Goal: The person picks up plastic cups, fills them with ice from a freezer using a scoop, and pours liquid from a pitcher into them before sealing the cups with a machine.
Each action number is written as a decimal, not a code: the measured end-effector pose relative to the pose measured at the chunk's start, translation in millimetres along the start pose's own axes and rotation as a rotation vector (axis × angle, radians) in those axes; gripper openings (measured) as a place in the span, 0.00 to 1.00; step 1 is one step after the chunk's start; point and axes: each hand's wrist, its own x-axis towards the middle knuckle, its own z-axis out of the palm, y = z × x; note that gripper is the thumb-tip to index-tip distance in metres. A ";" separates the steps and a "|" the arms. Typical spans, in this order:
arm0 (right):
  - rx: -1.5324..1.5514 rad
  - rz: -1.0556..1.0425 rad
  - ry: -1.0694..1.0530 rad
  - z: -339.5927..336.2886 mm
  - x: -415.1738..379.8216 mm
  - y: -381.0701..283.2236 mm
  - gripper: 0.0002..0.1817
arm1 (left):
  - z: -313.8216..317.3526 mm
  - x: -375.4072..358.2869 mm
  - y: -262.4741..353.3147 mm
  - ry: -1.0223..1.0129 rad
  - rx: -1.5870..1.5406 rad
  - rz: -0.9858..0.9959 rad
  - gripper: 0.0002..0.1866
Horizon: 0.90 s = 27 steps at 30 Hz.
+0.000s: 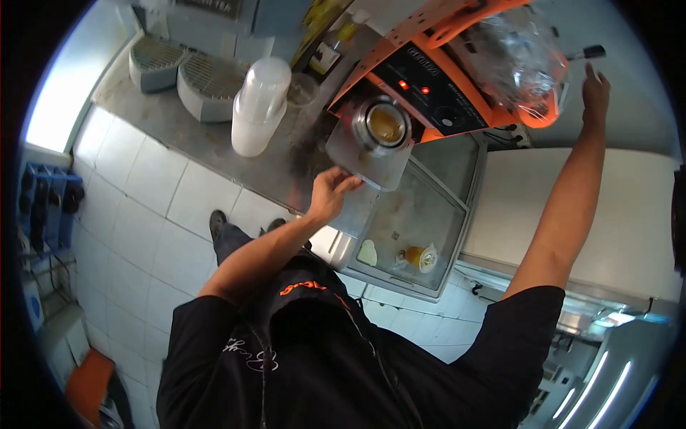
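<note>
My left hand is at the front edge of the sliding metal tray of an orange cup sealing machine, fingers curled and pinched at the tray's edge. A cup with a yellow-brown drink sits in the tray's round metal holder. Far to the right, my right hand is raised with its fingers stretched out, just below the black knob of the machine's lever. Whether a fingertip touches the knob is hard to tell; nothing is gripped in that hand.
Stacked clear plastic cups stand on the steel counter left of the machine. Grated drip trays lie farther left. A glass-topped case on the right bears a lidded drink cup. A blue rack stands at the far left.
</note>
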 end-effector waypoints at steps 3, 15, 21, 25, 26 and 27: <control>0.287 0.195 -0.147 31.4 46.8 52.7 0.45 | 10.9 32.2 17.7 -0.001 0.006 0.003 0.05; 1.665 -0.043 -0.687 4.8 151.3 33.7 0.30 | 43.1 97.6 1.6 0.092 -0.020 0.093 0.02; 1.516 0.044 -0.845 -43.5 235.3 77.2 0.39 | 52.7 126.1 -13.0 0.134 -0.041 0.151 0.03; 1.376 -0.006 -0.648 -92.4 149.0 40.7 0.13 | 60.1 130.1 -7.3 0.202 -0.042 0.250 0.04; 1.377 0.026 -0.596 -100.9 117.5 24.1 0.13 | 57.9 131.1 -5.1 0.201 0.027 0.250 0.04; 1.398 0.021 -0.589 -104.4 119.0 27.5 0.12 | 57.7 132.1 -5.4 0.207 0.003 0.249 0.04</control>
